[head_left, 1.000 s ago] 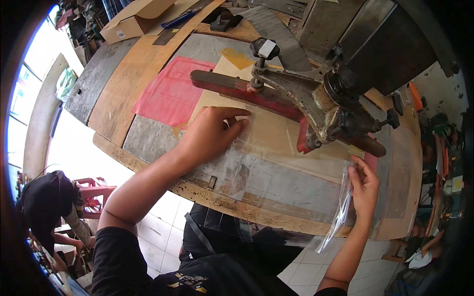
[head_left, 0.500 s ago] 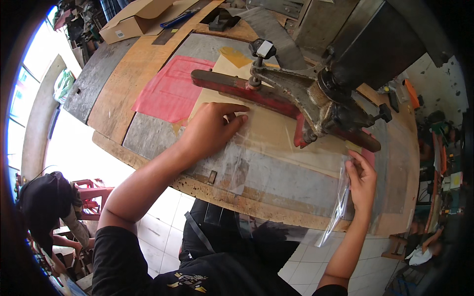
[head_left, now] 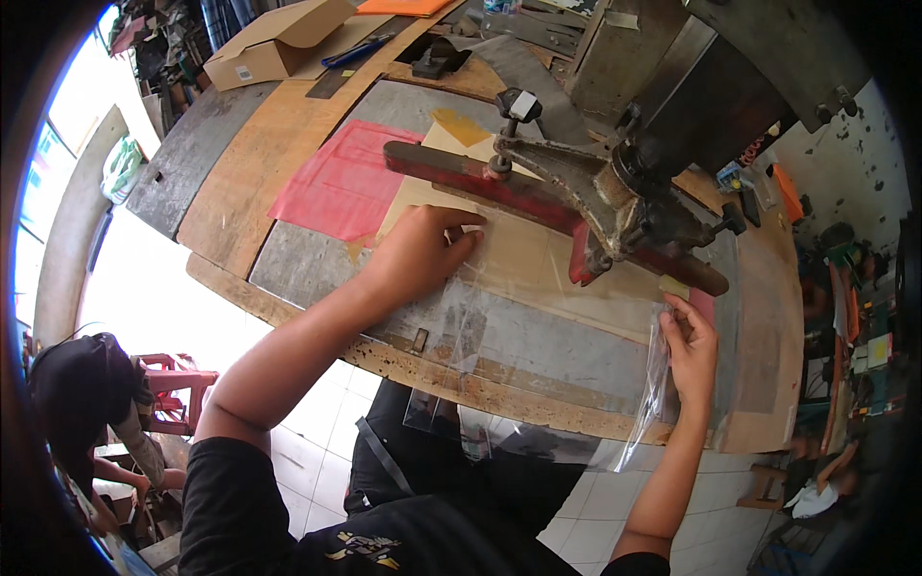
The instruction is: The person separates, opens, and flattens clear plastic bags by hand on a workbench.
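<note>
My left hand (head_left: 427,252) pinches the left part of a clear plastic sheet (head_left: 642,418) between thumb and forefinger. My right hand (head_left: 691,346) grips the bunched right edge of the same sheet. The film spans between both hands over a tan sheet (head_left: 413,199), and its near part droops past the table's front edge above my lap. Just beyond my hands, a red-and-black bar (head_left: 461,175) of a metal press (head_left: 597,182) lies across the tan sheet. A translucent red sheet (head_left: 336,182) lies left of the bar, partly under the tan one.
The worn table (head_left: 288,264) has a curved wooden front edge. At the far left sit a cardboard box (head_left: 274,48) and a blue tool (head_left: 355,51). A dark metal block (head_left: 437,60) stands behind the press bar. Another person (head_left: 91,394) works at lower left.
The whole view has shifted slightly. My right hand has moved a little left, and the film's hanging fold lies more spread out. My left hand keeps its pinch.
</note>
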`<state>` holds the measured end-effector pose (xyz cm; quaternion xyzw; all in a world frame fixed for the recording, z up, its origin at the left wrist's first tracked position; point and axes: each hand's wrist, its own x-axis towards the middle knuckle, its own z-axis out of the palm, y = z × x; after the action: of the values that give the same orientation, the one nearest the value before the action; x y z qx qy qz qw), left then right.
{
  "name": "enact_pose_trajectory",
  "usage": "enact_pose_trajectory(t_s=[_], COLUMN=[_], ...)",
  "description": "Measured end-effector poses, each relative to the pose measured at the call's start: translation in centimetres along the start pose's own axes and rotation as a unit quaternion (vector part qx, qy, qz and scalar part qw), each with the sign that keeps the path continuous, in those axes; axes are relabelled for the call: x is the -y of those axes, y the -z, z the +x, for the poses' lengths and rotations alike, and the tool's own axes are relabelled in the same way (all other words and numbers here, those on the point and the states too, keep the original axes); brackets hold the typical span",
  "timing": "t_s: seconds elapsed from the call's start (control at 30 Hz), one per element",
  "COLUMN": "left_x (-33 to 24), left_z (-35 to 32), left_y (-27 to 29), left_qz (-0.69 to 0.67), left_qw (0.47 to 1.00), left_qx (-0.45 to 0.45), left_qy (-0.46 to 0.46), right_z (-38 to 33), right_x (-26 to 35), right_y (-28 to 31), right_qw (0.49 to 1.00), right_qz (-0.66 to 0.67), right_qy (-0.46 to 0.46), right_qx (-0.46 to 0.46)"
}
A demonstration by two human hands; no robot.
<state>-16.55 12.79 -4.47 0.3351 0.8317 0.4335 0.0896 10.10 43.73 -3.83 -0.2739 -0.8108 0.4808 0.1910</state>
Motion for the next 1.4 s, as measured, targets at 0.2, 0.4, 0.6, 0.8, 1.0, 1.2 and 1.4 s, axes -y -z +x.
enact_pose_trajectory(t_s=[0.2,0.4,0.6,0.8,1.0,1.2,1.4], left_x=[-0.1,0.0,0.6,-1.0,-1.6,-1.3,-1.8], left_z=[-0.1,-0.1,0.0,-1.4,-5.8,-9.2,-9.5], left_y=[0.2,0.2,-0.3,0.5,1.7,0.5,0.7], left_qz=[0.022,0.028,0.024,0.036,0.038,-0.022,-0.074], left_qw=[1.0,0.999,0.999,0.999,0.998,0.986,0.989], left_qx=[-0.001,-0.004,-0.012,-0.008,0.004,-0.1,-0.09], left_qy=[-0.012,-0.022,-0.036,-0.018,-0.042,-0.129,-0.093], right_z=[0.0,-0.2,0.0,-1.8,-6.6,-8.3,-8.3], right_x=[-0.1,0.1,-0.7,0.8,-0.4,-0.7,-1.0], right_y=[0.0,-0.1,0.0,0.0,0.0,-0.3,-0.4], right_qw=[1.0,1.0,0.999,0.995,0.996,0.992,0.993], right_qz=[0.001,0.018,0.037,-0.08,-0.022,0.026,0.025], right_qy=[0.005,0.004,0.022,0.048,0.084,0.115,0.102], right_qx=[0.002,0.003,0.001,-0.034,-0.027,-0.05,-0.059])
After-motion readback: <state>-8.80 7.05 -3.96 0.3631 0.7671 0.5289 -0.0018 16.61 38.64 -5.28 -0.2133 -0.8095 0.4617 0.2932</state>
